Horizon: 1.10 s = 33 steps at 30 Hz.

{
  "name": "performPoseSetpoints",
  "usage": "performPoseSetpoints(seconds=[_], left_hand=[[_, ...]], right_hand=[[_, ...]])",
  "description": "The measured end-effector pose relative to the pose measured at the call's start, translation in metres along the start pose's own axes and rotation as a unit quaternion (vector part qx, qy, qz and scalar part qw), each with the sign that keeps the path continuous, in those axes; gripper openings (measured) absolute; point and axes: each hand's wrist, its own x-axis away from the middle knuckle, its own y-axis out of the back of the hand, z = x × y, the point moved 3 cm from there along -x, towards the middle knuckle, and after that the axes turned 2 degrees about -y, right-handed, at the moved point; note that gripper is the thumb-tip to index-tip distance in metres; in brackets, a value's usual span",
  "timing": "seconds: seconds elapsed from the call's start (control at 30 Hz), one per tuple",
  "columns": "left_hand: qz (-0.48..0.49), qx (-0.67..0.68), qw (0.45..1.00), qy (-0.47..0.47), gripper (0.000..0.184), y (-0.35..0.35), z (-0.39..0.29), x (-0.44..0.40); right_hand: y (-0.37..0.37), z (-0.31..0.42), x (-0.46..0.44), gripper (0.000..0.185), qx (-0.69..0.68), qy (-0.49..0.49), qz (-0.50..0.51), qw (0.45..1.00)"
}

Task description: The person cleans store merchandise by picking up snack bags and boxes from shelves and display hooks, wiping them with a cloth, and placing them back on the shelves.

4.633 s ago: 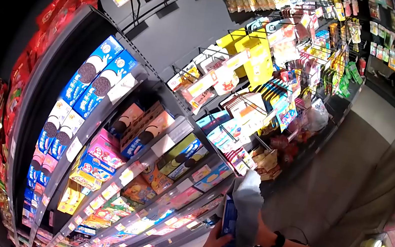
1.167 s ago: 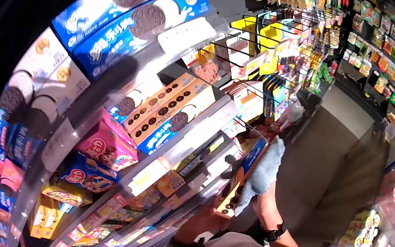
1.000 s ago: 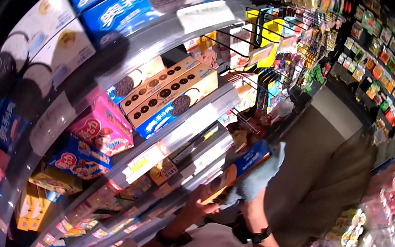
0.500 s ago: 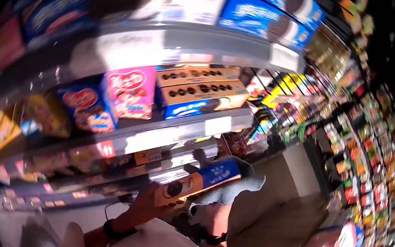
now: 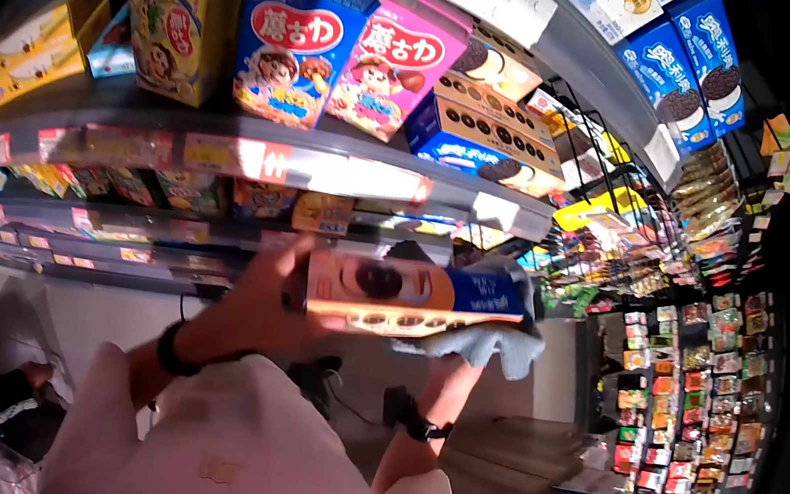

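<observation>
A cookie box (image 5: 469, 296), orange and blue with a dark sandwich cookie pictured on it, is held almost level in front of my chest. My left hand (image 5: 269, 292) grips its left end, fingers and thumb around the edges. A grey-blue cloth (image 5: 509, 352) lies against the box's right end and lower side. My right hand (image 5: 461, 370) is at the cloth from below, its fingers mostly covered by the cloth and the box. Dark bands circle both wrists.
Just beyond my hands is a shelf (image 5: 265, 166) with price labels. On it stand a blue snack box (image 5: 291, 55), a pink snack box (image 5: 401, 61) and similar cookie boxes (image 5: 491, 139). Packets hang in racks (image 5: 699, 381) at the right. A person's shoe or leg (image 5: 20, 397) shows lower left.
My view has turned, so the shelf boxes appear higher and sharper. The cookie box has gone from slanted to nearly level, still in my left hand, with the cloth against its right part.
</observation>
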Motion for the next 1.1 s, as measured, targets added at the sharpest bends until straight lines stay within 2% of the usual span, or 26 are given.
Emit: performPoseSetpoints(seconds=[0.07,0.1,0.17,0.2,0.3,0.33,0.37,0.4,0.47,0.5,0.53,0.6,0.63,0.67,0.77,0.83,0.87,0.9,0.93,1.0,1.03,1.07,1.1], left_hand=[[-0.090,0.129,0.987,0.044,0.073,-0.002,-0.018,-0.019],[-0.095,0.161,0.982,0.025,0.076,-0.006,-0.019,-0.030],[-0.092,0.163,0.982,0.027,0.080,-0.006,-0.030,-0.049],[-0.084,0.133,0.987,0.045,0.080,-0.003,-0.040,-0.057],[-0.124,0.018,0.990,-0.061,0.078,-0.010,-0.053,-0.086],[-0.110,-0.026,0.992,-0.054,0.078,-0.011,-0.059,-0.094],[-0.154,0.012,0.982,-0.109,0.076,-0.016,-0.059,-0.105],[-0.176,0.033,0.969,-0.172,0.066,-0.019,-0.057,-0.118],[-0.176,-0.036,0.969,-0.170,0.056,-0.017,-0.056,-0.133],[-0.188,-0.136,0.959,-0.161,0.053,-0.015,-0.056,-0.141],[-0.194,-0.178,0.953,-0.149,0.055,-0.013,-0.058,-0.146],[-0.186,-0.197,0.953,-0.135,0.057,-0.011,-0.054,-0.161],[-0.165,-0.230,0.954,-0.099,0.057,-0.008,-0.051,-0.168],[-0.150,-0.230,0.956,-0.098,0.048,-0.005,-0.049,-0.173],[-0.145,-0.199,0.965,-0.093,0.048,0.000,-0.047,-0.179],[-0.152,-0.207,0.963,-0.077,0.048,-0.003,-0.054,-0.176],[-0.188,-0.251,0.940,-0.137,0.054,-0.005,-0.055,-0.177],[-0.193,-0.279,0.934,-0.111,0.057,-0.007,-0.052,-0.178],[-0.196,-0.310,0.926,-0.087,0.061,-0.011,-0.049,-0.177],[-0.236,-0.334,0.906,-0.106,0.065,-0.013,-0.049,-0.178],[-0.227,-0.344,0.906,-0.096,0.065,-0.015,-0.046,-0.178],[-0.222,-0.354,0.904,-0.088,0.064,-0.014,-0.046,-0.178],[-0.240,-0.351,0.899,-0.103,0.064,-0.014,-0.050,-0.174]], right_hand=[[-0.019,0.027,-0.008,0.075,-0.005,0.019,-0.020,1.000],[-0.022,0.039,-0.014,0.073,0.020,0.047,0.019,0.999],[-0.036,0.062,-0.033,0.062,0.038,0.066,-0.004,0.997],[-0.038,0.070,-0.050,0.054,0.061,0.085,0.081,0.991],[-0.050,0.103,-0.079,0.047,0.041,0.067,0.053,0.995],[-0.057,0.115,-0.089,0.045,0.030,0.068,0.061,0.995],[-0.078,0.132,-0.088,0.046,0.030,0.071,0.060,0.995],[-0.077,0.141,-0.100,0.050,0.038,0.079,0.076,0.993],[-0.066,0.150,-0.131,0.055,0.073,0.078,0.049,0.993],[-0.071,0.155,-0.137,0.054,0.098,0.094,0.037,0.990],[-0.076,0.159,-0.142,0.054,0.122,0.109,0.026,0.986],[-0.078,0.158,-0.155,0.049,0.162,0.134,-0.002,0.978],[-0.078,0.154,-0.160,0.049,0.145,0.139,-0.007,0.980],[-0.087,0.152,-0.157,0.048,0.128,0.143,-0.013,0.981],[-0.088,0.146,-0.168,0.043,0.128,0.165,-0.005,0.978],[-0.069,0.134,-0.179,0.042,0.179,0.180,-0.059,0.965],[-0.071,0.133,-0.179,0.043,0.215,0.184,-0.090,0.955],[-0.070,0.133,-0.175,0.044,0.305,0.180,-0.119,0.928],[-0.073,0.134,-0.171,0.044,0.420,0.197,-0.123,0.877],[-0.065,0.124,-0.179,0.038,0.561,0.280,-0.073,0.776],[-0.060,0.122,-0.182,0.031,0.609,0.268,-0.066,0.744],[-0.067,0.123,-0.173,0.029,0.422,0.213,-0.080,0.878],[-0.069,0.122,-0.170,0.029,0.419,0.219,-0.074,0.878]])
